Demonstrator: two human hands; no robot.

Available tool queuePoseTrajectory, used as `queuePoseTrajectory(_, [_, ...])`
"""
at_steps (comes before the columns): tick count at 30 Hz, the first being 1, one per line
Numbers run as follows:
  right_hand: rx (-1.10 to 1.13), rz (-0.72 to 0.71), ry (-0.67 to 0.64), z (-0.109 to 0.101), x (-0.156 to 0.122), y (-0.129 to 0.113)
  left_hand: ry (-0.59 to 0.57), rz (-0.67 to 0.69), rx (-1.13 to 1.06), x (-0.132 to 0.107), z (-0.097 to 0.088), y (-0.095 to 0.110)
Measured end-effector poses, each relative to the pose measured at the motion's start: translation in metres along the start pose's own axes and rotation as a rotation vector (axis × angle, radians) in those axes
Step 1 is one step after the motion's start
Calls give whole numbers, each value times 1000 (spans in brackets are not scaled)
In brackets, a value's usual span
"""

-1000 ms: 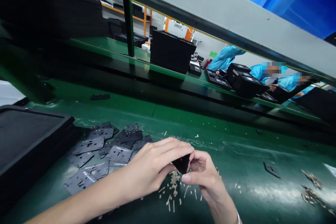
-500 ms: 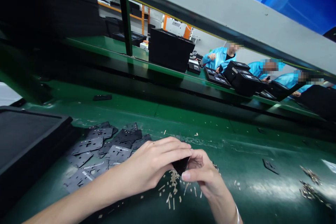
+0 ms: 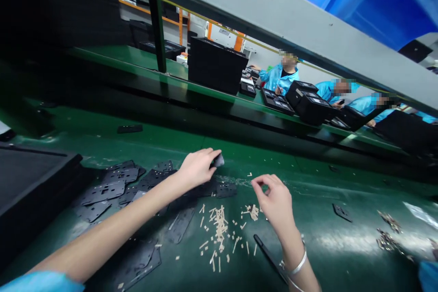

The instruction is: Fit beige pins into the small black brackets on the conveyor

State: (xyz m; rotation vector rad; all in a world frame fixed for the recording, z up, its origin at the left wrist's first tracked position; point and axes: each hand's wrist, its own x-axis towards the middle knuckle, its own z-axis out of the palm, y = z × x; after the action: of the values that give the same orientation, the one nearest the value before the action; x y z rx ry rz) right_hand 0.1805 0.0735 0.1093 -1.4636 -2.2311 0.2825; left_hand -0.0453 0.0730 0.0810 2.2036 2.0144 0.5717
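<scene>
Left grip (image 3: 197, 167), grey piece (image 3: 219, 160) partly hidden

This is a factory workshop (blue-coated workers (image 3: 273, 77), green workbench (image 3: 315, 210)).

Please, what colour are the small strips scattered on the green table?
The small strips are pale beige; they show best in the head view.

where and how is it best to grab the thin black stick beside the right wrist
Probably pinch the thin black stick around its middle, from the left and above: it is long and narrow, lies on the green table, and the right wrist crowds its near end.
</scene>
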Motion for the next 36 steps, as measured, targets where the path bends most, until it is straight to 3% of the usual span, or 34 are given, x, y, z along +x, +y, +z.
queuePoseTrajectory(2, [-241,-53,-174,6,-3,13,16,-66,16,30,13,-10])
queuePoseTrajectory(4, [-309,-93,-291,13,-9,24,39,-114,13,54,21,-18])
queuePoseTrajectory(8, [-364,-121,-381,26,-17,37,89,-140,-37,69,26,-24])
queuePoseTrajectory(15, [-399,-210,-510,40,-17,34,56,44,-241,13,16,-9])
queuePoseTrajectory(20, [-376,-186,-508,41,-15,34,-19,84,-587,-22,3,8])
queuePoseTrajectory(28, [-295,-147,-502,19,-20,49,-104,89,-804,-34,4,22])
queuePoseTrajectory(36, [-453,-244,-584,28,-29,34,-148,120,-769,-39,4,27])
